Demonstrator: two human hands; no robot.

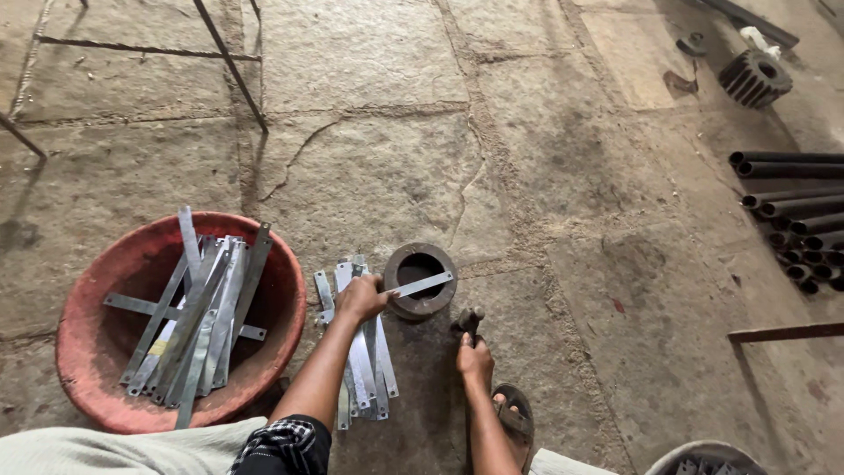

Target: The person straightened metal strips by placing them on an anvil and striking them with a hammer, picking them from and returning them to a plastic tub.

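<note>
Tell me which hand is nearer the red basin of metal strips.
Left. The left hand holds a strip just right of the red basin, over the loose strips. The right hand grips a hammer farther right, beyond the metal ring.

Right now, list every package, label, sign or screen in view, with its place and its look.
None in view: no package, label, sign or screen.
Only containers: a round red basin of flat metal strips at the left, and a grey bowl rim at the bottom right.
</note>
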